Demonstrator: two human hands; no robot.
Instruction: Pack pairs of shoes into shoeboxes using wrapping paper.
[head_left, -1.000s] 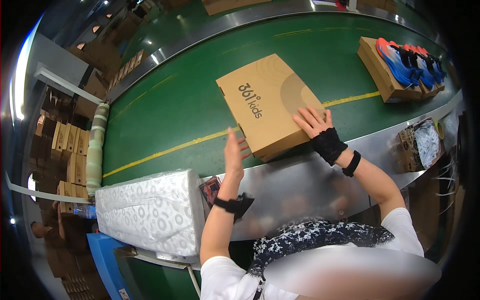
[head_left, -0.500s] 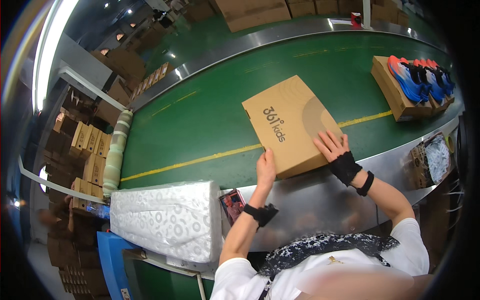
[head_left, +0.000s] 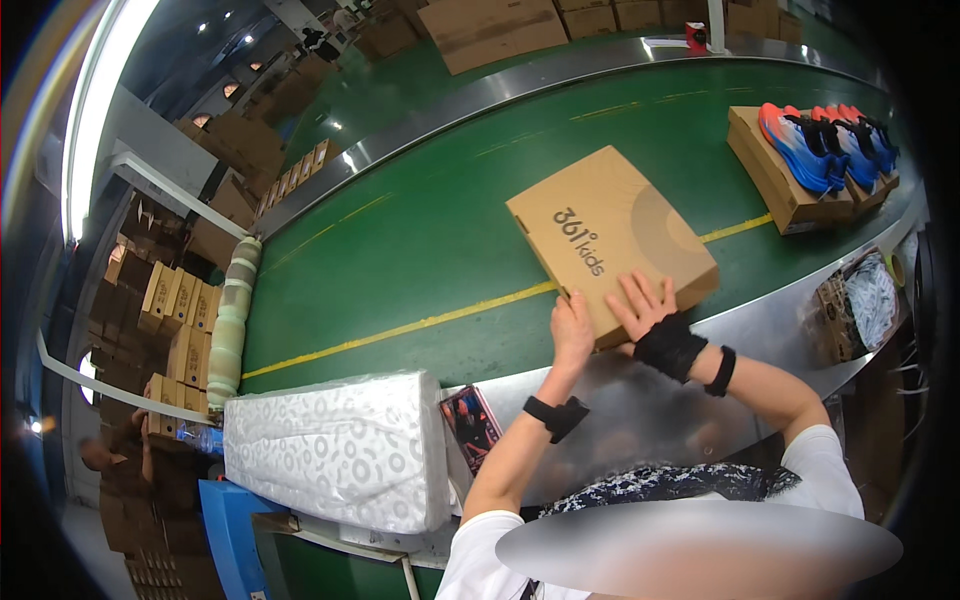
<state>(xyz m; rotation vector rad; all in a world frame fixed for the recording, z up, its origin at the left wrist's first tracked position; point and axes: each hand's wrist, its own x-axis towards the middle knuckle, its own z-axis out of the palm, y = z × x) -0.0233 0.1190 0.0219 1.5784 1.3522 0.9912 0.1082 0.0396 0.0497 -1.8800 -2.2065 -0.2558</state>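
Note:
A closed brown cardboard shoebox (head_left: 600, 225) with dark printing on its lid sits at an angle on the green conveyor belt, its near edge over the metal rim. My left hand (head_left: 572, 328) is closed at the box's near left corner, the thumb against the edge and the other fingers partly hidden. Across the near part of the lid lie the spread fingers of my right hand (head_left: 650, 315), which wears a black fingerless wrap. Both wrists carry black bands.
Blue and orange sneakers (head_left: 805, 150) rest on cardboard boxes (head_left: 780, 190) at the right. A patterned, plastic-wrapped stack (head_left: 335, 450) lies at the left, beside a small printed card (head_left: 470, 425). An open carton (head_left: 835, 315) sits on the metal edge (head_left: 760, 340). Another person (head_left: 110, 465) stands far left.
The shoebox has shifted right along the belt, nearer the sneakers, and turned slightly. My left hand moved right with it, while my right hand slid from its right side toward the near edge.

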